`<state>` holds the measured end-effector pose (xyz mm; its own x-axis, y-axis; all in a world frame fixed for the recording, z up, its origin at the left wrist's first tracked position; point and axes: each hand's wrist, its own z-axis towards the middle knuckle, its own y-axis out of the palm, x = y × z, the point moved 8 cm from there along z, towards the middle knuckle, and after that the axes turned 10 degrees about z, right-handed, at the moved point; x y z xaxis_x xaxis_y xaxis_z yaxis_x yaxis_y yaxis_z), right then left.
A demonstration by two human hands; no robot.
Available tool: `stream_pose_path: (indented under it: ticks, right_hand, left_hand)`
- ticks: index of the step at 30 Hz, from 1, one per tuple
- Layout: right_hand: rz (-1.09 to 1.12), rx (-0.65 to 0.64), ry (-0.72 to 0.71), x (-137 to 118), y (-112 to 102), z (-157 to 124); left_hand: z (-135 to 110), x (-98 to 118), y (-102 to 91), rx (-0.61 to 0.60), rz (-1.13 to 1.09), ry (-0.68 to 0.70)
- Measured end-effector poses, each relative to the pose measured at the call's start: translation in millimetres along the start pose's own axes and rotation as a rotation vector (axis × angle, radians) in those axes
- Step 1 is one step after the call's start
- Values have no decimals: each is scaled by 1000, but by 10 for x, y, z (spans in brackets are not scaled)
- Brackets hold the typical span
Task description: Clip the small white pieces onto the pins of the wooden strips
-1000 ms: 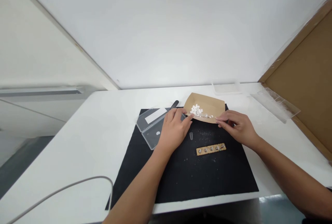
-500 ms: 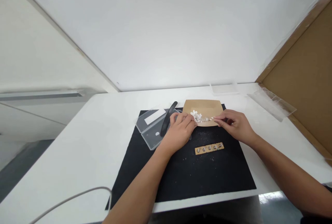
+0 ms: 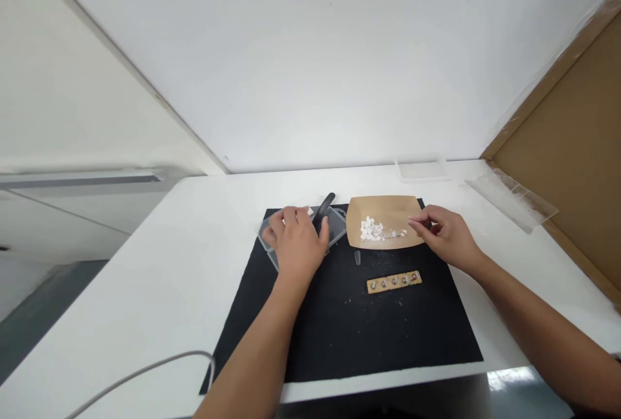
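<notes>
My left hand (image 3: 295, 242) lies over a clear plastic case (image 3: 336, 224) at the back left of a black mat (image 3: 349, 328), fingers curled around the case. A black tool handle (image 3: 324, 207) sticks out behind that hand. My right hand (image 3: 446, 235) pinches the right edge of a brown paper tray (image 3: 388, 212) that holds a heap of small white pieces (image 3: 371, 229). In front of the tray a small clear piece (image 3: 358, 257) lies on the mat. A wooden strip with several metal screws (image 3: 394, 281) lies nearer to me.
The mat rests on a white table (image 3: 169, 277). A clear flat tray (image 3: 422, 170) and a clear plastic sheet (image 3: 512, 197) lie at the back right, beside a brown board (image 3: 572, 147). A grey cable (image 3: 136, 372) curves at the front left.
My left hand has moved left from the paper tray's edge onto the clear case. The paper tray has settled flat, with my right hand still at its right edge.
</notes>
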<state>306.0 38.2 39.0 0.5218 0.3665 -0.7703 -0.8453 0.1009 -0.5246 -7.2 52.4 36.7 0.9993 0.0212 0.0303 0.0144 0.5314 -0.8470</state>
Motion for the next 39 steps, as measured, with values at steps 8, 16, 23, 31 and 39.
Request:
stream_pose_path:
  ticks: [8, 16, 23, 31, 39]
  right_hand:
    - [-38, 2, -51, 26, -6, 25]
    - [-49, 12, -69, 55, -15, 35]
    - [-123, 40, -156, -10, 13, 9]
    - [-230, 128, -232, -505, -175, 51]
    - [-188, 129, -241, -671, 73, 166]
  left_hand:
    - [-19, -24, 120, -39, 129, 52]
    - [42, -113, 146, -58, 22, 24]
    - [189, 300, -186, 33, -345, 206]
    - [88, 703, -295, -48, -954, 248]
    - [3, 617, -231, -68, -1072, 139]
